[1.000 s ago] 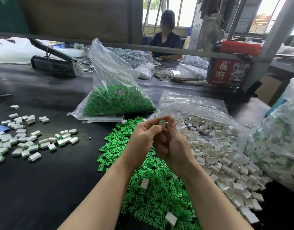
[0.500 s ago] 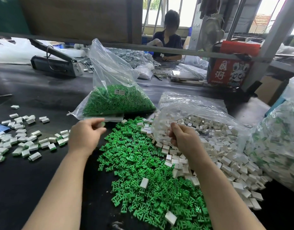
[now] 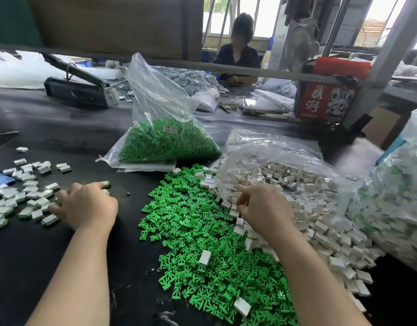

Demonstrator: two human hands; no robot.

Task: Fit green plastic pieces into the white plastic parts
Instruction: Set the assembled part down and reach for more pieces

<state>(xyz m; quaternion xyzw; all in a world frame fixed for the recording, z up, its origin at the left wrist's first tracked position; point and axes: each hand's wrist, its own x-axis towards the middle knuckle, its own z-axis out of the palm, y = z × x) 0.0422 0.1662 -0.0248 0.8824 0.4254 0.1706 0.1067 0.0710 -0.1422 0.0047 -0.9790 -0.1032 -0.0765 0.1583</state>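
A wide black bench (image 3: 61,267) carries everything. To the far right bulges a clear bag of finished white-and-green parts (image 3: 391,208). Beside it an open clear bag spills a broad heap of white plastic parts (image 3: 320,208) toward the near edge. In the middle lies a loose pile of green plastic pieces (image 3: 202,255), a few white parts scattered on top, and behind it stands a clear bag of green pieces (image 3: 165,142) with a small label. To the left is a scatter of assembled parts (image 3: 21,198), white with green ends. Farther back sit a heat sealer (image 3: 78,88) and a red carton (image 3: 325,100), and another person (image 3: 238,57) works across the bench.

The left hand (image 3: 85,205) lies palm down at the edge of the assembled scatter, fingers spread among them; whether it holds one cannot be told. The right hand (image 3: 261,208) has its fingers curled at the seam where white parts meet green, fingertips pinching among the white parts.
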